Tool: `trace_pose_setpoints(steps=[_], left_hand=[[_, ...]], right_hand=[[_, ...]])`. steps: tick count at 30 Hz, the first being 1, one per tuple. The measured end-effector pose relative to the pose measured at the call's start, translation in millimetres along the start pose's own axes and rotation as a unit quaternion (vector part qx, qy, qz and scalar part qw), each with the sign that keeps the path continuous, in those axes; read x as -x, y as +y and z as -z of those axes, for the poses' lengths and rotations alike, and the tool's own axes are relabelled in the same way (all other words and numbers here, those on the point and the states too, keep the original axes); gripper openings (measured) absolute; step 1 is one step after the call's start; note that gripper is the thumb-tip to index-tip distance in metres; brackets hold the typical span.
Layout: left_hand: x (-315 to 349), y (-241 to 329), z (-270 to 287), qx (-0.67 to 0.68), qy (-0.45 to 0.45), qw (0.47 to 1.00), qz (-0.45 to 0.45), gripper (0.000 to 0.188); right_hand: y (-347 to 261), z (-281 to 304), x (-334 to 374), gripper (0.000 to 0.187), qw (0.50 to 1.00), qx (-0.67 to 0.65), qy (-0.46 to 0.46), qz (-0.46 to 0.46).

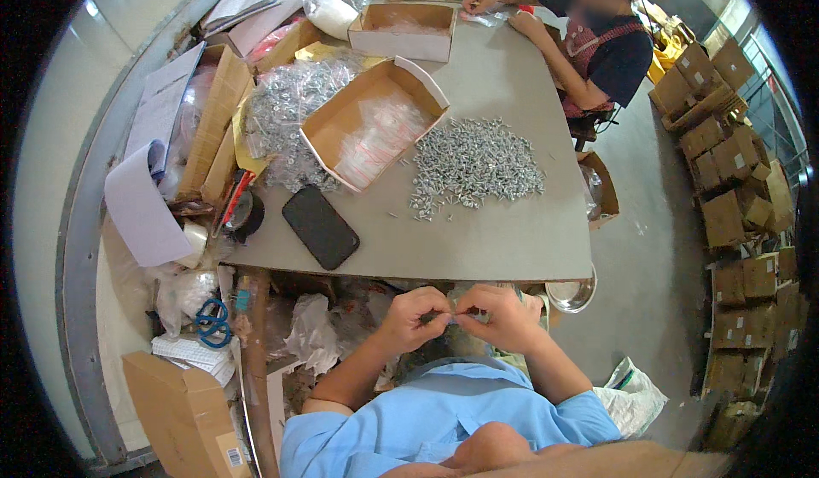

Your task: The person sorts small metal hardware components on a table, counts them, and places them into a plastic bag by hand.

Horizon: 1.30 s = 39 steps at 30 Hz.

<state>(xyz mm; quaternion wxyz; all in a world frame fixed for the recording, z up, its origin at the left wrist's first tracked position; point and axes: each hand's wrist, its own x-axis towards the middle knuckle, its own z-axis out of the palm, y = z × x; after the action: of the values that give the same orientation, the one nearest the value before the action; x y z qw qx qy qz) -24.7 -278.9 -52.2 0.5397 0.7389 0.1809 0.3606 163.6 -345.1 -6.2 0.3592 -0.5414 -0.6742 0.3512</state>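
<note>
Grey table with an open cardboard box, and a heap of loose screws at the box's right.
On the near side of the table edge, left hand and right hand meet, both pinched closed; what lies between them is too small to tell.

Pale wall at left, grey table, grey floor at right.
</note>
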Motion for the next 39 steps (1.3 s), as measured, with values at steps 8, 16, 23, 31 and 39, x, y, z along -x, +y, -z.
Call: trace_pose_setpoints(steps=[8,16,23,31,39], left_hand=[[0,0,13,0.022,-0.004,0.999,0.027,0.006],[-91,21,128,-0.149,0.376,0.911,-0.078,0.006],[-181,-29,164,-0.487,0.079,0.866,-0.076,0.014],[-205,-92,165,-0.692,-0.117,0.711,0.050,0.010],[-195,-54,166,-0.502,0.077,0.855,0.104,0.010]], right_hand=[[5,-4,-3,0.011,0.997,-0.067,-0.027,0.023],[46,19,3,0.008,0.982,-0.075,0.152,-0.079],[91,38,-14,0.027,0.956,0.132,0.251,-0.078],[115,56,-89,0.077,0.908,0.343,0.130,-0.201],[89,18,-96,0.080,0.934,0.343,0.049,-0.086]])
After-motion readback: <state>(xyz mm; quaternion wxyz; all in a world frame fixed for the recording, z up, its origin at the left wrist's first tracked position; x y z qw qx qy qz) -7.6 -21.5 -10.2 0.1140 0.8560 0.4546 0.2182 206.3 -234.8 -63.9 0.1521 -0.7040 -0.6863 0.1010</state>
